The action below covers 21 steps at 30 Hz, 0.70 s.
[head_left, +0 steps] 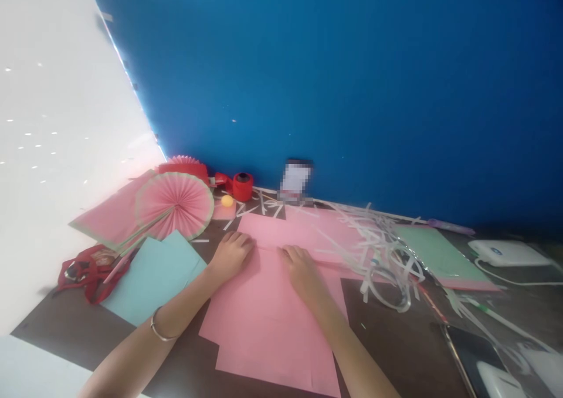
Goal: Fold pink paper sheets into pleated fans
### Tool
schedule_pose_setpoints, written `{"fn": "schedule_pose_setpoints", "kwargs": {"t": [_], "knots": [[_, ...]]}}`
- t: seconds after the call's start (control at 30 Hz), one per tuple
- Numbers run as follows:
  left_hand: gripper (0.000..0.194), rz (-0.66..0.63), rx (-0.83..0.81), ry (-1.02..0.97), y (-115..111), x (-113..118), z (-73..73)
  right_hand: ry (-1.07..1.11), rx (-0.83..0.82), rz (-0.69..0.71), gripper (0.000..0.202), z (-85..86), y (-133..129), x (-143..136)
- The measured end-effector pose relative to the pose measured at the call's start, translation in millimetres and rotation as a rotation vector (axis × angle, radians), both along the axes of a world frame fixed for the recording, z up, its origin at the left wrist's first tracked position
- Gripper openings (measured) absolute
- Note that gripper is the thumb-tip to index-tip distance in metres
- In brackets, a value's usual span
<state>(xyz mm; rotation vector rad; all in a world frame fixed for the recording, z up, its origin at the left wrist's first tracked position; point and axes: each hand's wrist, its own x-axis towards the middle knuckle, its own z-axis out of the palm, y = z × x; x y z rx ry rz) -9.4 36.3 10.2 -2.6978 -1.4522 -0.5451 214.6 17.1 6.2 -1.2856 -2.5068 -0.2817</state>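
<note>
Pink paper sheets (272,316) lie overlapped on the dark table in the middle of the view. My left hand (232,254) rests on the upper left part of the pink paper, its fingers bent and close together. To the right, my right hand (301,269) lies on the same paper, fingertips pressing near its upper part. A thin crease or edge runs across the paper between the two hands. Whether anything is under the fingertips is too small to tell. A bangle circles the left wrist.
Pink paper fans (187,201), blue sheets (153,278) and a red strap bundle (90,272) are at left. Red tape (243,187) stands behind. White strips (373,240), green sheets (444,254), a white device (508,252) and a phone (472,351) lie right. A blue wall (352,81) rises behind.
</note>
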Motion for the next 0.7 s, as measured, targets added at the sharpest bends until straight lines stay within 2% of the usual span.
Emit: {"fn": "schedule_pose_setpoints", "kwargs": {"t": [0.13, 0.23, 0.37, 0.43, 0.53, 0.63, 0.7], "knots": [[0.024, 0.007, -0.02, -0.115, 7.1, -5.2, -3.8, 0.018, -0.055, -0.015, 0.027, -1.5, 1.1, 0.5], [0.021, 0.01, -0.095, -0.276, 14.2, -9.4, -9.4, 0.06, -0.025, -0.021, 0.026, -2.5, 0.6, 0.8], [0.029, 0.182, -0.098, -0.495, 21.3, -14.1, -16.7, 0.128, -0.005, -0.024, 0.026, -4.2, 0.3, 0.2], [0.033, 0.28, -0.066, -0.501, 22.2, -15.8, -19.3, 0.155, -0.017, -0.044, 0.027, -4.9, 0.3, -0.9], [0.024, 0.354, -0.047, -0.421, 20.9, -16.9, -20.7, 0.187, -0.031, -0.083, 0.029, -5.6, -0.5, -2.4], [0.018, 0.391, -0.071, -0.385, 19.8, -17.2, -19.0, 0.213, -0.018, -0.096, 0.033, -5.5, -2.4, -2.9], [0.016, 0.385, -0.091, -0.441, 20.0, -17.4, -17.2, 0.24, 0.002, -0.103, 0.035, -5.1, -3.7, -2.6]]}}
